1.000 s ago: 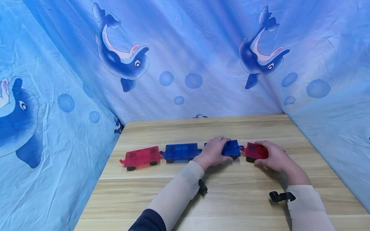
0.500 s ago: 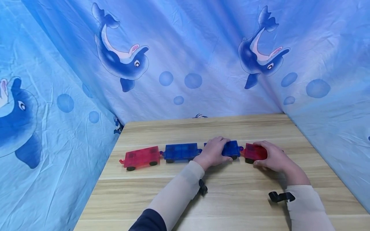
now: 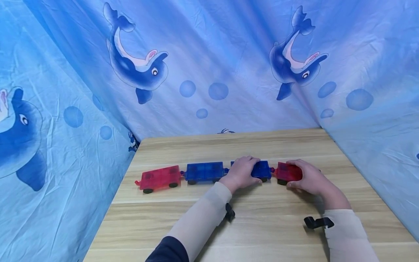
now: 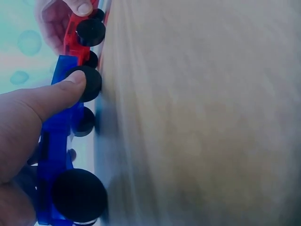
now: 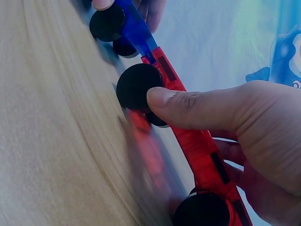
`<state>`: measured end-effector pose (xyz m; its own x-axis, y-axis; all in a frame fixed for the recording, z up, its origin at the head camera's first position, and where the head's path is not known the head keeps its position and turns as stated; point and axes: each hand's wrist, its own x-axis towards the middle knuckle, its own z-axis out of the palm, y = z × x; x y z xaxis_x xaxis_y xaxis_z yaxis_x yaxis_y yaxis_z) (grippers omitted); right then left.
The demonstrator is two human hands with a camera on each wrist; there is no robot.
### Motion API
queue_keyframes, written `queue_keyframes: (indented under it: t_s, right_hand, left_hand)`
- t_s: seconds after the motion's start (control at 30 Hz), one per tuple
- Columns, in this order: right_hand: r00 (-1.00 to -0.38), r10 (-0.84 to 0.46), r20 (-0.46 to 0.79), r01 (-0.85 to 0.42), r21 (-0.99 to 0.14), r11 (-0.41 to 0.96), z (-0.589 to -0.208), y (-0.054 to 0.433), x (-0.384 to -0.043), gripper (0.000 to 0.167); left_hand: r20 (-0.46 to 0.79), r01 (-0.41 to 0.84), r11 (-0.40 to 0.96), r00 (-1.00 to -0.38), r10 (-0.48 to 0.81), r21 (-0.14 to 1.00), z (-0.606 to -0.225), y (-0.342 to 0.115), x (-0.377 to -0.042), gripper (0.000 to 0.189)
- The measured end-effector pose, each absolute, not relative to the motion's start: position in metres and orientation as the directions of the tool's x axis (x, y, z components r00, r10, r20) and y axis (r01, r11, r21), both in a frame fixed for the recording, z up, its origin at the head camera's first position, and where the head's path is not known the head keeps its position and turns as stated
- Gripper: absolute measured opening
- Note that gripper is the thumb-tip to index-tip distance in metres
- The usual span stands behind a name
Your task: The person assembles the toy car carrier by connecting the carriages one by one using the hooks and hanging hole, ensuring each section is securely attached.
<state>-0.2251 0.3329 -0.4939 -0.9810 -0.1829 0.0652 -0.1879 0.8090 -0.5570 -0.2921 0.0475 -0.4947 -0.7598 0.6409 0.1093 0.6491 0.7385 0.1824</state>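
Note:
Four-wheeled toy train cars of see-through plastic stand in a row on the wooden table. My left hand (image 3: 241, 172) grips a blue toy train car (image 3: 262, 169) from above; in the left wrist view its thumb lies against a black wheel (image 4: 87, 84). At the row's right end my right hand (image 3: 309, 177) holds a red toy train car (image 3: 288, 171), fingers behind and thumb in front, by a wheel (image 5: 139, 87). The facing ends of these two cars meet at their couplings (image 3: 272, 170). My hands hide part of both cars.
Left of my left hand stand another blue car (image 3: 204, 171) and a red car (image 3: 160, 178), joined in line. The wooden table (image 3: 209, 145) ends at a blue dolphin-print curtain (image 3: 209, 65). Black camera mounts sit on both wrists.
The red car in my right hand has shifted slightly left and its coupling now overlaps the blue car's. My left hand has barely moved, and its car sits slightly nearer.

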Motion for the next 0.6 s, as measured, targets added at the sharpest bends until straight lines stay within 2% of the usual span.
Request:
queue_keyframes:
  t_s: [0.6]
  right_hand:
    - [-0.984,-0.171,0.047,-0.168,-0.553,0.816,-0.4932,0.3307,-0.225,0.088]
  left_hand:
    - [0.093,0.605,0.775,-0.795,0.599,0.183,-0.4906,0.0505,-0.2877,0.088]
